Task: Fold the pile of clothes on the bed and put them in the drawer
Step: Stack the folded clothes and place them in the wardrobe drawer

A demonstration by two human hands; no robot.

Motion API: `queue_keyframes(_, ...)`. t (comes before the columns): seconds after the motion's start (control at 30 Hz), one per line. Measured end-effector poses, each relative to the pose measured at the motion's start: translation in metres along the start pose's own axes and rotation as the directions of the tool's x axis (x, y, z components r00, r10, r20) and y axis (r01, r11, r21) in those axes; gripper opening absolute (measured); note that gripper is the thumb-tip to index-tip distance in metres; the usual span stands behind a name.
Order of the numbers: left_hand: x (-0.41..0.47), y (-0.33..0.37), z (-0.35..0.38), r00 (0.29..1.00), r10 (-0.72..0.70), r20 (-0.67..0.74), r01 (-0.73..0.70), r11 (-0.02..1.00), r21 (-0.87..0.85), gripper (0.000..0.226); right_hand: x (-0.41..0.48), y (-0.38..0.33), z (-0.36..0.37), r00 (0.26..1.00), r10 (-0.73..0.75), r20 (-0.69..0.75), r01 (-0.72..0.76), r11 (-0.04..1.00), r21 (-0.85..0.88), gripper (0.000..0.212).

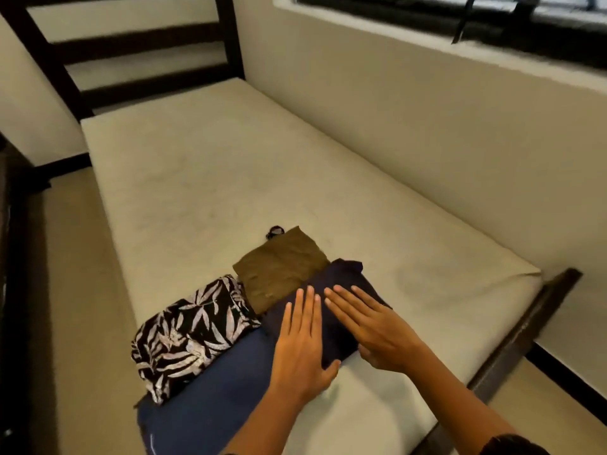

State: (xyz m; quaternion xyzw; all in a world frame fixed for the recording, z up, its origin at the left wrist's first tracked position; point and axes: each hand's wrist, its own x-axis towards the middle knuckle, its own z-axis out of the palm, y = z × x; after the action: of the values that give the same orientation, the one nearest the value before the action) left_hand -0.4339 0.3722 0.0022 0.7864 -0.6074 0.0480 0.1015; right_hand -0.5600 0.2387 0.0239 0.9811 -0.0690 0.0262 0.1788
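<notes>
Flatly, left hand [302,349], right hand [372,328] press navy garment's [341,277] near edge.

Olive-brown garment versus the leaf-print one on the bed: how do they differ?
The olive-brown garment is plain; the leaf-print garment is black with pale leaves. The olive-brown one lies as a flat, thin square on the mattress; the leaf-print one is a thicker, rounder bundle, its near edge resting on a blue garment. Both are folded and untouched: the left hand and right hand lie flat on a dark navy garment.
</notes>
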Motion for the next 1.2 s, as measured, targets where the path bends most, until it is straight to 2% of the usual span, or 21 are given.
queue_keyframes(0.13,-0.008,0.009,0.081,0.993,0.004,0.119,-0.012,0.998,0.063,0.121,-0.008,-0.016,0.079,0.999,-0.017,-0.043,0.019,0.997,0.069,0.094)
queue_keyframes(0.2,-0.01,0.01,0.112,0.991,-0.012,0.135,-0.004,0.993,0.119,0.116,-0.01,-0.024,0.11,0.998,0.004,-0.066,0.004,0.994,0.111,0.089)
queue_keyframes(0.37,0.001,-0.001,0.135,0.998,-0.027,0.053,0.016,0.98,0.2,0.095,0.0,-0.028,0.144,0.972,0.017,-0.234,0.013,0.992,0.127,0.045)
queue_keyframes(0.43,0.005,-0.004,0.136,0.998,-0.05,0.041,0.039,0.975,0.219,0.084,0.009,-0.028,0.148,0.953,0.014,-0.302,0.016,0.995,0.097,0.041)
queue_keyframes(0.53,0.01,-0.003,0.141,0.997,-0.036,0.063,0.021,0.974,0.228,0.046,0.02,-0.035,0.159,0.925,0.048,-0.377,-0.023,0.997,0.071,0.038)
queue_keyframes(0.57,0.011,-0.002,0.14,0.994,-0.043,0.097,0.021,0.977,0.214,0.04,0.022,-0.038,0.161,0.92,0.072,-0.385,-0.047,0.996,0.074,0.038)
queue_keyframes(0.67,0.012,-0.002,0.133,0.984,-0.073,0.163,0.033,0.972,0.234,0.053,0.025,-0.042,0.161,0.901,0.095,-0.423,-0.075,0.995,0.065,0.036)
queue_keyframes(0.77,0.015,-0.004,0.122,0.993,-0.023,0.117,-0.012,0.958,0.288,0.054,0.03,-0.035,0.146,0.888,0.065,-0.455,-0.051,0.998,0.043,0.031)
queue_keyframes(0.87,0.024,-0.005,0.084,0.998,0.043,0.052,-0.057,0.949,0.309,0.056,0.033,-0.024,0.113,0.874,0.09,-0.478,-0.079,0.996,0.044,0.038)
queue_keyframes(1.0,0.043,0.003,0.016,0.983,0.184,-0.025,-0.169,0.941,0.292,0.035,0.027,0.0,0.049,0.869,0.125,-0.479,-0.127,0.991,0.029,0.034)
queue_keyframes(1.1,0.059,0.016,-0.05,0.976,0.216,0.011,-0.21,0.935,0.284,0.08,0.011,0.028,-0.018,0.893,0.144,-0.427,-0.162,0.987,-0.007,0.037)
queue_keyframes(1.2,0.078,0.038,-0.118,0.958,0.287,-0.002,-0.277,0.925,0.261,0.093,-0.008,0.056,-0.094,0.918,0.224,-0.328,-0.253,0.966,-0.048,0.058)
